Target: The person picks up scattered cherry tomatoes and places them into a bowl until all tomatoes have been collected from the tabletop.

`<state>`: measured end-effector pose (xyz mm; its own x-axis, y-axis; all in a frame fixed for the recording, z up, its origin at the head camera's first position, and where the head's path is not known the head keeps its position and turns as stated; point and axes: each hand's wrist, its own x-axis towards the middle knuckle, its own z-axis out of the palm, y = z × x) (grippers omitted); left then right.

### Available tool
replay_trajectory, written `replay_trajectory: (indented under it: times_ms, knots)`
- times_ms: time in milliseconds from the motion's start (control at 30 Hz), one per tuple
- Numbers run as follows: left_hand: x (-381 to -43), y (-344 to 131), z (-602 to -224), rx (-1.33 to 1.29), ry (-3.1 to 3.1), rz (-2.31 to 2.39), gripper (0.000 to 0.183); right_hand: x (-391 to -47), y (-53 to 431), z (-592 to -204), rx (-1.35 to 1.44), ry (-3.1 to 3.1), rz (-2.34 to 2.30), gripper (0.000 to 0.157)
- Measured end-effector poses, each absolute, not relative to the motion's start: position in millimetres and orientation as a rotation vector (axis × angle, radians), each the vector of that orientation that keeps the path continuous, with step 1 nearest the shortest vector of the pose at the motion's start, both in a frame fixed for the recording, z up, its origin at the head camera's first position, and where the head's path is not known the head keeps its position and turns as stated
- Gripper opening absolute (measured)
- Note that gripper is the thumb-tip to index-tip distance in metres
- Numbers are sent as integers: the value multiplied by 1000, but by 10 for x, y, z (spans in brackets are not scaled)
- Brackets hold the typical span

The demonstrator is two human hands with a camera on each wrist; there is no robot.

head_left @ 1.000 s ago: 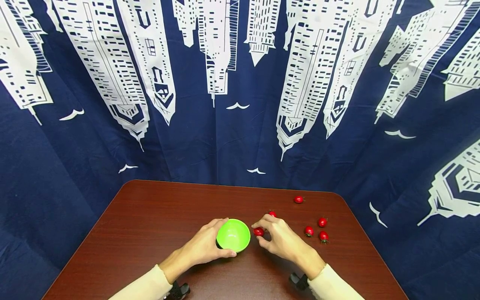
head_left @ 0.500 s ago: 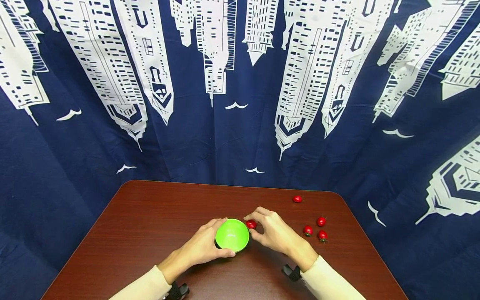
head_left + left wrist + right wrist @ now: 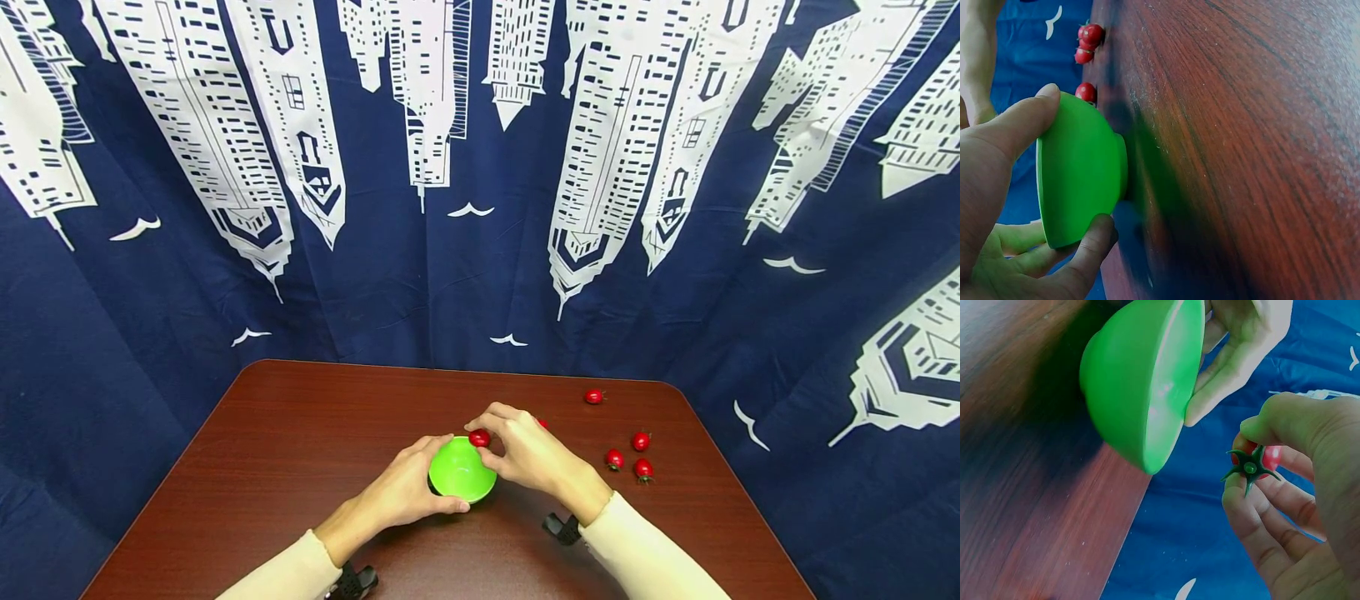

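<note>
My left hand grips a small bright green bowl, thumb on the near side and fingers around the far side. In the left wrist view the bowl's foot is right by the table surface. The inside of the bowl looks bare in the head view. My right hand pinches a red cherry tomato between thumb and fingertips, overlapping the bowl's far right rim. Its green star-shaped stem faces the right wrist camera. Another tomato is mostly hidden behind the right hand.
To the right on the brown wooden table lie several loose cherry tomatoes, including a far one and a near one. A dark blue cloth with white skyline prints hangs behind the table's back edge.
My right hand has picked up the cherry tomato from beside the bowl and carried it left and up to the rim. My left hand and the bowl stay nearly in place.
</note>
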<state>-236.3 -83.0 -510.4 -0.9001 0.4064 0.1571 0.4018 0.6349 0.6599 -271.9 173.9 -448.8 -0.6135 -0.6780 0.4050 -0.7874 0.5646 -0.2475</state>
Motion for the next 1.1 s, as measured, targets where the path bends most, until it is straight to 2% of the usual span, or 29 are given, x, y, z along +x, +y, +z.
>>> replay_trajectory:
  times_ms: [833,1100]
  knots:
    - [-2382,-836,-5116,704,2850,1126,106,-2764,1531,-4574,1243,-2575,561,32]
    - [-2397,-839,-5123,730,2863,1131,106,-2742,1548,-4573,1158,-2639,467,39]
